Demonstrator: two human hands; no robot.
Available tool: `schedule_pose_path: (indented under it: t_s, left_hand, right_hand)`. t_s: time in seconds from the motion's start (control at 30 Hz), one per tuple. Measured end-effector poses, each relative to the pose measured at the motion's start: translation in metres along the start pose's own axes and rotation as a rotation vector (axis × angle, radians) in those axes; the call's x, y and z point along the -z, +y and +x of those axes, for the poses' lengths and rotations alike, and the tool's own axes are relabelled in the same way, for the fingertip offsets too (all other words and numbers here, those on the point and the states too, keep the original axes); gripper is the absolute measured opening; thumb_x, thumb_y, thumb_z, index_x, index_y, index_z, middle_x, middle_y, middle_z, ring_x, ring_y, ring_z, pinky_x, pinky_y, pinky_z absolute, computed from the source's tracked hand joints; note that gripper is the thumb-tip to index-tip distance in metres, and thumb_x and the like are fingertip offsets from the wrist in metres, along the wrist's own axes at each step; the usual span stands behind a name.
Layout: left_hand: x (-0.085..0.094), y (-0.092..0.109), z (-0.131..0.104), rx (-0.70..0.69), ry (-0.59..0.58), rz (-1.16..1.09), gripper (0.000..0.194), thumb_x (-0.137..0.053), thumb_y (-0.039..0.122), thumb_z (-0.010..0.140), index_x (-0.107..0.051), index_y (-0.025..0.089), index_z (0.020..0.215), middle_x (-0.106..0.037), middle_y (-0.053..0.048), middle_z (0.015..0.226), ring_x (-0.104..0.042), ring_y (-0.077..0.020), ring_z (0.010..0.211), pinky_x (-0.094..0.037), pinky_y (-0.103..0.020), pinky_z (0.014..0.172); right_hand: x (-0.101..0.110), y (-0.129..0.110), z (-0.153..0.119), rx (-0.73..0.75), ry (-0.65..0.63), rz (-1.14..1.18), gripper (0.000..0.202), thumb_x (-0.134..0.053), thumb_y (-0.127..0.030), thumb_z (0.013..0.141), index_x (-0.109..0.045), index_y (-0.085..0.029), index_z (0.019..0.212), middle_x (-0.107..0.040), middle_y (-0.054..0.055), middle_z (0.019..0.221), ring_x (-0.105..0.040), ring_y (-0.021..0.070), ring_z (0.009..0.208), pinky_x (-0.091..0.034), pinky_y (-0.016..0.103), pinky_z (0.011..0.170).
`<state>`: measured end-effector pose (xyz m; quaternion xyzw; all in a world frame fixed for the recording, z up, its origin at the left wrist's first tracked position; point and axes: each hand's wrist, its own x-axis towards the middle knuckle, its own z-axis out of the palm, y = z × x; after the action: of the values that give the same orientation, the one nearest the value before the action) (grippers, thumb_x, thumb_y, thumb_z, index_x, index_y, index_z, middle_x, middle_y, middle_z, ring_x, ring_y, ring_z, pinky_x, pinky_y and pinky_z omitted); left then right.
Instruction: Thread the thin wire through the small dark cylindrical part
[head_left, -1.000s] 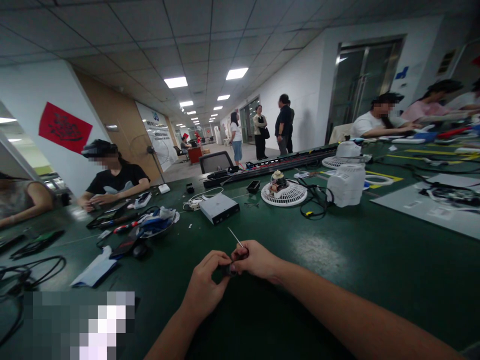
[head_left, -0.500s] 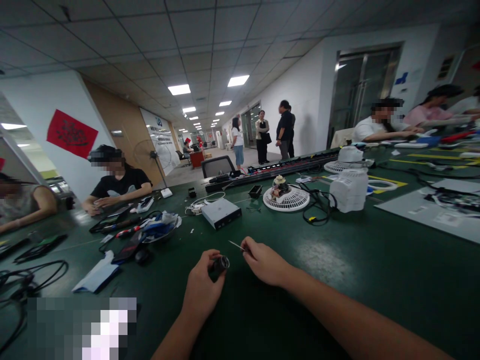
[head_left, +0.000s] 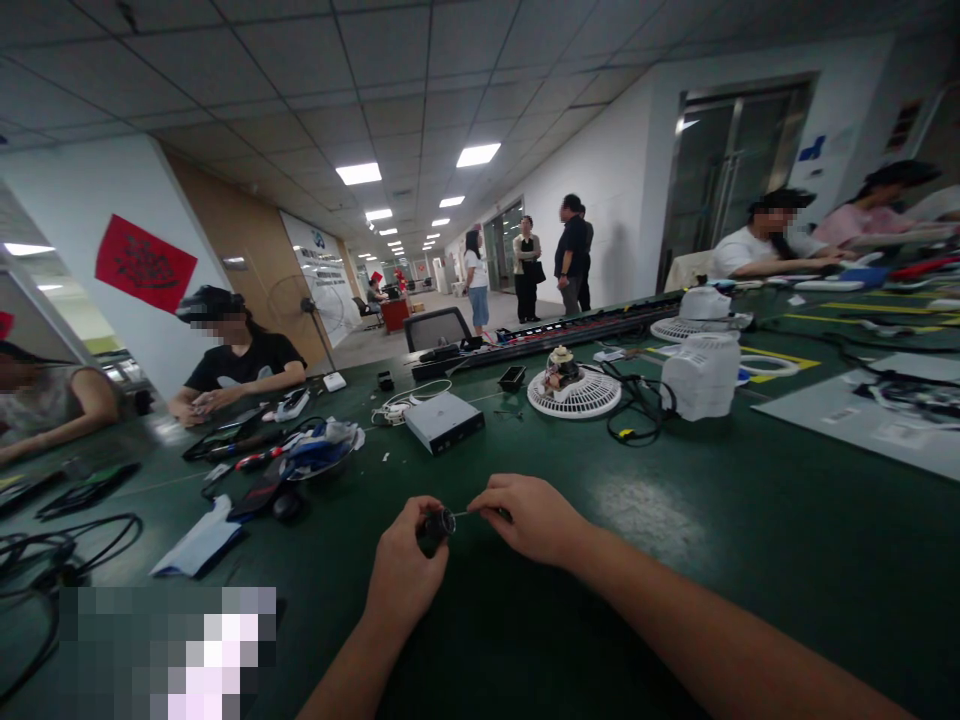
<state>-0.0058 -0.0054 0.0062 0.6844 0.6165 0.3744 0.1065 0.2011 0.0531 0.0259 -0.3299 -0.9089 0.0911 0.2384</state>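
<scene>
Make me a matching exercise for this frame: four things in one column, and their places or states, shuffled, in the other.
Things
1. Small dark cylinder
2. Thin tool
3. Silver box
4. Round white grille

Places or states
A. Lying on the table, a motor-like part on top of it
B. Held in the fingers of the right hand, pointing toward the left hand
C. Lying on the table, its front face black
D. Held in the left hand, its round end toward the right hand

Right pairs: 1-D, 2-B, 3-C, 4-A
</scene>
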Motion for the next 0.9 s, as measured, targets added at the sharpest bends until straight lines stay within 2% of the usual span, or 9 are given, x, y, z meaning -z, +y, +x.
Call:
schedule_pose_path:
  t_s: [0.17, 0.33, 0.5, 0.63, 0.73, 0.9]
  left_hand:
    - [-0.0017, -0.0031, -0.0017, -0.014, -0.034, -0.014, 0.035, -0.06, 0.016, 0.075, -0.057, 0.023, 0.109, -0.07, -0.003, 0.102, -0.068, -0.0206, 0.097, -0.052, -0.038, 0.091]
    - [-0.0011, -0.0048, -0.003, -0.029, -0.039, 0.002, 0.032, -0.06, 0.015, 0.075, -0.06, 0.025, 0.106, -0.071, -0.001, 0.101, -0.068, -0.02, 0.098, -0.052, -0.037, 0.091]
    - [-0.0003, -0.0045, -0.0017, -0.07, -0.036, 0.037, 0.031, -0.059, 0.011, 0.074, -0.064, 0.024, 0.102, -0.071, -0.002, 0.099, -0.068, -0.0201, 0.094, -0.053, -0.037, 0.087]
    - [-0.003, -0.0058, -0.0005, -0.087, -0.023, 0.039, 0.031, -0.06, 0.012, 0.074, -0.065, 0.024, 0.102, -0.071, -0.002, 0.098, -0.068, -0.0199, 0.093, -0.054, -0.036, 0.086]
    - [-0.0038, -0.0065, -0.0005, -0.095, -0.013, 0.047, 0.032, -0.06, 0.011, 0.073, -0.066, 0.023, 0.102, -0.071, -0.003, 0.099, -0.068, -0.0205, 0.094, -0.053, -0.037, 0.087]
    - [-0.0014, -0.0057, -0.0012, -0.113, -0.037, 0.043, 0.033, -0.06, 0.011, 0.073, -0.066, 0.022, 0.103, -0.071, -0.003, 0.1, -0.067, -0.0206, 0.094, -0.054, -0.036, 0.086]
  right_hand:
    - [0.0009, 0.0006, -0.0005, 0.005, -0.017, -0.038, 0.026, -0.051, -0.02, 0.089, -0.072, -0.025, 0.105, -0.067, 0.004, 0.092, -0.061, 0.0176, 0.086, -0.042, 0.028, 0.073]
    - [0.0033, -0.0007, -0.0016, 0.002, -0.043, -0.037, 0.023, -0.055, -0.019, 0.083, -0.073, -0.023, 0.098, -0.067, 0.003, 0.089, -0.061, 0.0174, 0.082, -0.042, 0.028, 0.071]
    - [0.0047, -0.0043, -0.0016, 0.052, -0.043, -0.003, 0.026, -0.053, -0.019, 0.085, -0.071, -0.024, 0.103, -0.067, 0.002, 0.091, -0.061, 0.016, 0.084, -0.041, 0.027, 0.072]
    - [0.0048, -0.0055, -0.0005, -0.01, -0.018, -0.071, 0.026, -0.051, -0.019, 0.087, -0.072, -0.024, 0.102, -0.067, 0.004, 0.091, -0.061, 0.0177, 0.085, -0.041, 0.028, 0.071]
    - [0.0051, -0.0048, -0.0005, -0.028, -0.047, -0.091, 0.025, -0.052, -0.019, 0.086, -0.073, -0.024, 0.099, -0.067, 0.004, 0.09, -0.061, 0.0182, 0.084, -0.041, 0.028, 0.071]
    - [0.0044, -0.0053, -0.0005, 0.015, -0.089, 0.004, 0.026, -0.052, -0.019, 0.087, -0.071, -0.024, 0.103, -0.068, 0.003, 0.095, -0.062, 0.0169, 0.088, -0.042, 0.027, 0.076]
